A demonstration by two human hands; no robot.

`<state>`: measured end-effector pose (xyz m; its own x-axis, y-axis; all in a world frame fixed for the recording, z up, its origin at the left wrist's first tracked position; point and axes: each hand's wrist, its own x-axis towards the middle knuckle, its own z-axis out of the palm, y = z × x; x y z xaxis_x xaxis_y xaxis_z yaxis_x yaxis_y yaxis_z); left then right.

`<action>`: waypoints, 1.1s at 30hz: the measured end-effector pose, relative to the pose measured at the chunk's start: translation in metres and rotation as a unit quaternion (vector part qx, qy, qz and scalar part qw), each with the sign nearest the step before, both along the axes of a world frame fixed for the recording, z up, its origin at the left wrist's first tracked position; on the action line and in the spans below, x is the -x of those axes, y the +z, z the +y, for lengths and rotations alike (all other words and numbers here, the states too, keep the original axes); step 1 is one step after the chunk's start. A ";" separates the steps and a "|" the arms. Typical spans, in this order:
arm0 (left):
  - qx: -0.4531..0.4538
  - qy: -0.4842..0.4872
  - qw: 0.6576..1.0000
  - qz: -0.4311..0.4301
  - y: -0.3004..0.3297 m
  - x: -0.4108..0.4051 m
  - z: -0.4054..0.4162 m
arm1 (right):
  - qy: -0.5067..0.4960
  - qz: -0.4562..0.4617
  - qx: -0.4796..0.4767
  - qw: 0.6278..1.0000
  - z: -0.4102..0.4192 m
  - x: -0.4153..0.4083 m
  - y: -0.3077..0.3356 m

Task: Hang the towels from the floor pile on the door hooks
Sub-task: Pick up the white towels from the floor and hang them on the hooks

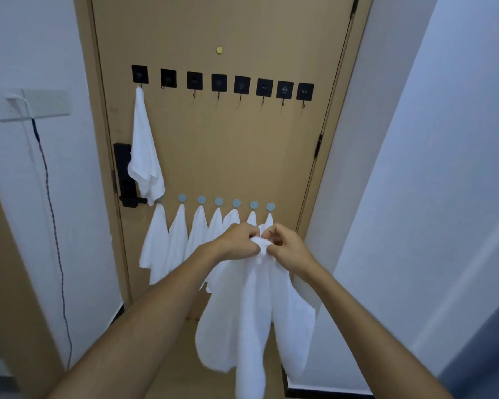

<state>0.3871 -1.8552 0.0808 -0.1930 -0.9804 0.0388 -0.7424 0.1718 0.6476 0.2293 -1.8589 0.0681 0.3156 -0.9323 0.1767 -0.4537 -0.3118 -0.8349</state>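
A white towel (254,318) hangs down in front of the tan door (213,156). My left hand (238,243) and my right hand (285,244) both pinch its bunched top edge, close together. Above runs a row of several black square hooks (219,82); the leftmost one (139,74) carries a white towel (144,151). Lower down, a row of several round blue hooks (218,201) each holds a white towel (176,240). The floor pile is out of view.
A black door handle and lock (124,177) sits at the door's left edge. A wall switch plate (33,105) with a dark cable (52,226) hanging from it is on the left wall. A white wall (429,168) closes in on the right.
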 end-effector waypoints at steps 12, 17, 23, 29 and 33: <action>-0.145 -0.018 0.985 0.088 0.002 -0.017 0.000 | 0.007 0.003 0.022 1.000 -0.005 -0.003 -0.012; -0.107 0.010 0.992 0.061 -0.008 -0.042 -0.002 | 0.011 0.022 -0.005 1.000 -0.009 -0.030 -0.022; -0.068 0.010 0.994 0.081 -0.011 -0.072 -0.007 | 0.042 -0.014 -0.006 0.999 -0.016 -0.067 -0.034; -0.055 -0.003 0.995 0.080 -0.010 -0.102 -0.024 | 0.049 -0.024 0.004 0.998 -0.042 -0.090 -0.025; -0.019 0.012 0.998 0.054 -0.012 -0.119 -0.051 | 0.056 0.014 0.017 0.998 -0.078 -0.107 -0.024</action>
